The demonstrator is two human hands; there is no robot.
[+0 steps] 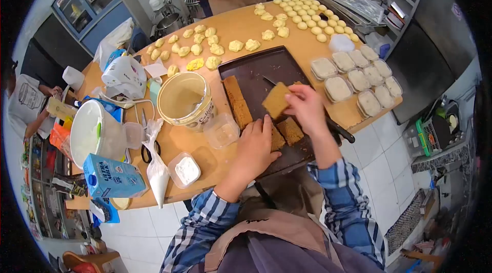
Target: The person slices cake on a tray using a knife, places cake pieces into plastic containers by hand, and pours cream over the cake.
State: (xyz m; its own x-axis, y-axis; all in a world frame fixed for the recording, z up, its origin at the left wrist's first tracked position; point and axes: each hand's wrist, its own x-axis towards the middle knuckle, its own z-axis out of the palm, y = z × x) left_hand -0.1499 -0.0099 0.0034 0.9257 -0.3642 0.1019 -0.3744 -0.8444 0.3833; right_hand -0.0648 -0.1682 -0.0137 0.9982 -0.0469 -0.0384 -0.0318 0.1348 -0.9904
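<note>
A square piece of brown cake (277, 100) is pinched in my right hand (307, 110), raised over the dark baking tray (257, 64). My left hand (258, 146) rests on the tray with its fingers extended, touching the cake near the lower end of a long strip (236, 103). Beside its fingertips lie more cut cake pieces, one of them (290, 131) below my right hand. A knife lies across the tray, its black handle (340, 130) over the right edge and its middle hidden by my right hand and the cake.
Filled clear containers (338, 88) stand right of the tray; dough balls (312, 17) and lumps lie behind. Left are a tub (184, 100), a piping bag (157, 170), a milk carton (114, 176) and a white bucket (97, 134). Two other people stand around the table.
</note>
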